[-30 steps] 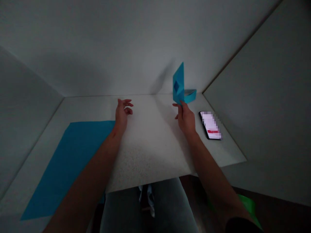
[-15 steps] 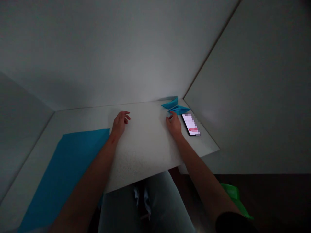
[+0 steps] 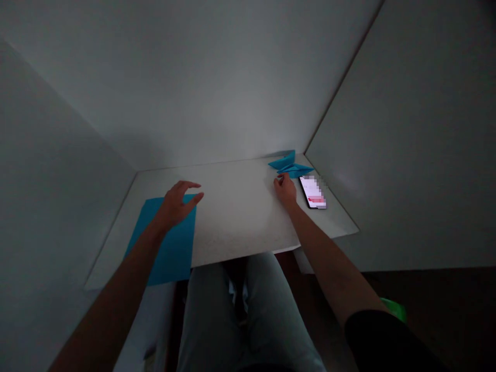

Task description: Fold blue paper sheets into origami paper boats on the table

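My left hand [image 3: 177, 205] hovers over the large blue paper sheet [image 3: 176, 258], with thumb and forefinger spread apart and nothing between them. On the right, my right hand [image 3: 285, 189] rests low over the table with its fingers curled in, and no object shows in them. Just beyond its fingertips lies a folded blue paper boat [image 3: 299, 171]. A second blue paper boat [image 3: 284, 161] sits right behind the first, close to the back wall.
A phone [image 3: 313, 192] with a lit screen lies right of my right hand. The white table [image 3: 236, 206] meets walls at the back and right. My legs [image 3: 267, 310] are under its front edge, and something green [image 3: 394, 309] is on the floor at right.
My right hand set the upright paper boat down beside the other boat, let go and drew back slightly. My left hand moved left over the blue sheet and spread its fingers. The view shifted.
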The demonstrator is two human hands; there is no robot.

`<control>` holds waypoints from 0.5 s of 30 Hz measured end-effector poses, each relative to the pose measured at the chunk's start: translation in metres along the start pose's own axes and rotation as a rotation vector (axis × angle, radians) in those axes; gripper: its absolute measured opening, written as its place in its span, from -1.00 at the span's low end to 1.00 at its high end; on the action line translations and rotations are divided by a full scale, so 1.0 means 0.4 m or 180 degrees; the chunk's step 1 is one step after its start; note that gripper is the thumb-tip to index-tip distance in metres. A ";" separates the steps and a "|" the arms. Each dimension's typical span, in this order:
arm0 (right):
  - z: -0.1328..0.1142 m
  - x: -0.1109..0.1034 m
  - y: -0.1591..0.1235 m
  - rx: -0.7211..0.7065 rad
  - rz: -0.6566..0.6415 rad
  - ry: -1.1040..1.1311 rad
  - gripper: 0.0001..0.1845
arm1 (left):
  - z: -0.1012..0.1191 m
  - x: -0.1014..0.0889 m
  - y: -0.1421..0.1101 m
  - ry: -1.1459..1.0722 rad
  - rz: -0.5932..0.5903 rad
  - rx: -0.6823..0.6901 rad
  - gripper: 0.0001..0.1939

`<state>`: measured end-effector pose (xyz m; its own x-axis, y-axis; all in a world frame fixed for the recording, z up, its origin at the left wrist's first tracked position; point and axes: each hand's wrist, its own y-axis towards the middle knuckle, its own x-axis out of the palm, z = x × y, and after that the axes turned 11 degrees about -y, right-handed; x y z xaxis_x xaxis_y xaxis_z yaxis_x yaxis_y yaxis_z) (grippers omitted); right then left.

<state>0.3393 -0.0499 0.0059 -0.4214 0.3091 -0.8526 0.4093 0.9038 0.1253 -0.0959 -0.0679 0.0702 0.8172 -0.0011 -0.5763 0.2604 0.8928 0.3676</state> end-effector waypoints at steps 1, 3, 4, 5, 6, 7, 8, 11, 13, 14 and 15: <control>0.001 0.001 0.001 0.0006 0.0019 0.0030 -0.61 | -0.011 -0.033 -0.082 0.0153 0.0053 -0.0108 -0.47; 0.003 0.005 0.004 0.0014 0.0032 0.0071 -0.61 | -0.037 -0.078 -0.259 0.0397 0.0073 -0.0376 -0.42; 0.004 0.006 0.005 0.0013 0.0027 0.0087 -0.61 | -0.047 -0.090 -0.345 0.0515 0.0008 -0.0495 -0.40; 0.005 0.008 0.007 0.0010 0.0029 0.0103 -0.60 | -0.052 -0.094 -0.425 0.0641 -0.0060 -0.0556 -0.36; 0.007 0.010 0.009 0.0022 0.0053 0.0125 -0.59 | -0.052 -0.093 -0.494 0.0776 -0.0166 -0.0580 -0.29; 0.010 0.012 0.012 0.0027 0.0097 0.0159 -0.57 | -0.046 -0.085 -0.551 0.0914 -0.0319 -0.0569 -0.21; 0.013 0.015 0.014 0.0032 0.0146 0.0197 -0.54 | -0.035 -0.072 -0.593 0.1072 -0.0416 -0.0532 -0.13; 0.024 0.023 0.022 0.0041 0.0275 0.0292 -0.46 | 0.014 -0.016 -0.637 0.1332 -0.0633 -0.0451 -0.17; 0.029 0.025 0.024 0.0034 0.0288 0.0328 -0.44 | 0.051 0.027 -0.611 0.1251 -0.0850 -0.0395 -0.15; 0.029 0.025 0.024 0.0025 0.0274 0.0344 -0.43 | 0.071 0.048 -0.586 0.1136 -0.0978 -0.0370 -0.09; 0.028 0.024 0.023 0.0014 0.0252 0.0361 -0.43 | 0.090 0.067 -0.556 0.0953 -0.1101 -0.0358 -0.07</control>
<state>0.3482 -0.0420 -0.0068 -0.4762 0.4110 -0.7774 0.4483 0.8740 0.1875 -0.1133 -0.2828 -0.0006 0.5039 -0.1919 -0.8422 0.4205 0.9062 0.0451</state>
